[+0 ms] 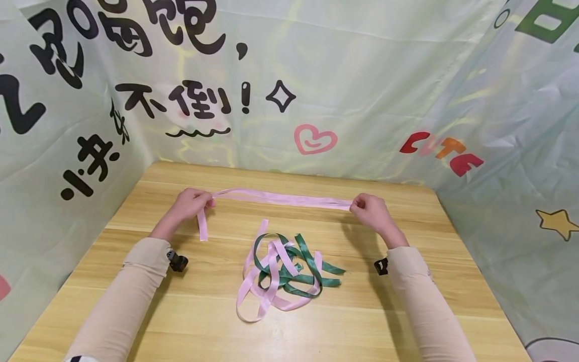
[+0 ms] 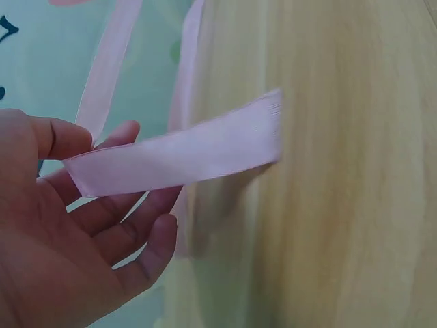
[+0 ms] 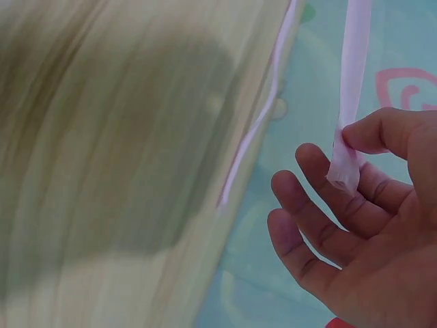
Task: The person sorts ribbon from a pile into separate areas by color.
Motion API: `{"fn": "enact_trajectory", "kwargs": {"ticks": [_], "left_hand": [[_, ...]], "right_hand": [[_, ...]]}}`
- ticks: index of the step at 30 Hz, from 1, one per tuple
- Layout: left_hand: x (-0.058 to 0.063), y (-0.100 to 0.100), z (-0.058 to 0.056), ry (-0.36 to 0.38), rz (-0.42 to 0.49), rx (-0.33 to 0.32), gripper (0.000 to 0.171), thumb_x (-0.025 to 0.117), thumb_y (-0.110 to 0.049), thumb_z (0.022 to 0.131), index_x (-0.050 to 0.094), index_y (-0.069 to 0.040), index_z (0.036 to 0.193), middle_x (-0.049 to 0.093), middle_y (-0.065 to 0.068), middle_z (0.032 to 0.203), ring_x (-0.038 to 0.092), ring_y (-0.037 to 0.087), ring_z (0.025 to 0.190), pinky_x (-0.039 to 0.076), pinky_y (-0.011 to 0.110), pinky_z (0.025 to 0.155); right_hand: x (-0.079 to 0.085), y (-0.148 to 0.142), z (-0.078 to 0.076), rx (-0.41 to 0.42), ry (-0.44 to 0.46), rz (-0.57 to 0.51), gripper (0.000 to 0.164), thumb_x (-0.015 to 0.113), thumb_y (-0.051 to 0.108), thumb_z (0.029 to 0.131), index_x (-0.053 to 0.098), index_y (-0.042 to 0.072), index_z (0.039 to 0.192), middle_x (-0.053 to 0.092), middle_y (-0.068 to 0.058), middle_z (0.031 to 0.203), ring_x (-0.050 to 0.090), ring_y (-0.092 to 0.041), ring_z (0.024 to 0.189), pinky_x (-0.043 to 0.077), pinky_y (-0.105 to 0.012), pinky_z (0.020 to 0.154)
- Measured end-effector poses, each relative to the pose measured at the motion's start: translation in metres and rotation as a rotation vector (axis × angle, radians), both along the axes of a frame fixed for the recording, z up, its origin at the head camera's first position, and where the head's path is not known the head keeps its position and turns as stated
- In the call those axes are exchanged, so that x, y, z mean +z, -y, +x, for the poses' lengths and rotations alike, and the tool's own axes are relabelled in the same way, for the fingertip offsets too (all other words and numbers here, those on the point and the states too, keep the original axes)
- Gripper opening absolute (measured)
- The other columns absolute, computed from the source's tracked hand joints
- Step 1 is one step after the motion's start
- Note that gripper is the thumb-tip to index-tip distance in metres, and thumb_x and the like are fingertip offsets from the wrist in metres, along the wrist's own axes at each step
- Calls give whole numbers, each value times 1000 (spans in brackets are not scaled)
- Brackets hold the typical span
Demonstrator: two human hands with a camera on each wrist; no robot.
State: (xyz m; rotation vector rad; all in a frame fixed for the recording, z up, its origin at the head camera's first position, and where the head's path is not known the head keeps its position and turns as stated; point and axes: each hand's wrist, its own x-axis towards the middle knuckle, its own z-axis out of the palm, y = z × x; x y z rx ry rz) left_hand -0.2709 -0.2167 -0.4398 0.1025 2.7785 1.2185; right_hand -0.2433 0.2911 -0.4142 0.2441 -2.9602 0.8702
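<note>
Held pink ribbon (image 1: 294, 199): pulled out nearly straight from side to side between two hands, over the far part of the wooden table (image 1: 212, 322). Left hand (image 1: 192, 202) pinches it between thumb and index finger, other fingers loosely bent and apart; a short tail of ribbon sticks out past the pinch, its cut end loose. Right hand (image 1: 372, 208) pinches the opposite end, thumb against finger, just a crumpled tip poking through; remaining fingers half curled, spread, nothing in them.

Second pink strip (image 3: 254, 128) along the table's far edge, seen in both wrist views (head view: runs so close to the held one that I can't separate them well).

Nearer the person, mid-table, between the forearms: loose tangle, pink ribbons (image 1: 273, 266) looped over and under green ribbon (image 1: 310, 259), several ends sticking out, neither hand touching it. Number of pieces: can't tell.

Beige sleeves (image 1: 122, 291) on both arms, small black device (image 1: 177, 261) at each wrist. Pale green backdrop (image 1: 362, 75) round the back and sides of the table: black characters (image 1: 200, 100), pink heart (image 1: 315, 143), "CUTE" lettering (image 1: 450, 147), yellow star (image 1: 556, 222) at right
</note>
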Motion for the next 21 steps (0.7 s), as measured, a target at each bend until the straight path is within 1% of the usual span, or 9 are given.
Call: {"fn": "enact_trajectory", "kwargs": {"ticks": [5, 8, 11, 14, 17, 21], "left_hand": [[-8, 7, -3, 41, 59, -9, 43, 44, -25, 104, 77, 1, 106, 78, 14, 99, 68, 18, 83, 50, 30, 81], [-13, 10, -6, 74, 106, -10, 42, 43, -22, 103, 75, 4, 105, 78, 12, 94, 67, 15, 77, 55, 28, 74], [-16, 11, -7, 103, 131, -16, 41, 43, -21, 103, 73, 6, 106, 76, 12, 93, 66, 15, 75, 56, 26, 68], [-17, 13, -8, 121, 135, -15, 40, 43, -21, 103, 73, 5, 106, 75, 8, 90, 64, 15, 72, 53, 26, 64], [-16, 13, -8, 131, 121, -5, 40, 44, -24, 102, 74, 2, 105, 74, 5, 87, 63, 15, 70, 50, 26, 60], [-15, 13, -8, 126, 96, 6, 40, 44, -25, 103, 74, 1, 103, 73, 4, 85, 64, 15, 70, 50, 27, 61]], "right_hand": [[-5, -7, -2, -34, 13, 17, 18, 54, 13, 97, 67, 1, 99, 65, -11, 84, 54, -23, 72, 44, -36, 72], [-7, -10, -2, -51, 26, 26, 19, 55, 13, 97, 68, 0, 101, 66, -13, 86, 55, -23, 74, 45, -36, 71], [-9, -11, -3, -66, 45, 38, 20, 55, 15, 98, 67, -1, 102, 67, -14, 89, 56, -24, 75, 45, -37, 72], [-10, -13, -3, -84, 64, 44, 20, 55, 15, 99, 67, 0, 102, 68, -15, 92, 56, -24, 75, 46, -37, 72], [-10, -15, -4, -102, 81, 44, 21, 54, 16, 100, 67, 0, 104, 68, -16, 94, 55, -24, 75, 46, -37, 71], [-9, -16, -5, -120, 101, 36, 23, 53, 18, 101, 66, 0, 107, 69, -17, 97, 55, -25, 75, 46, -37, 71]]}}
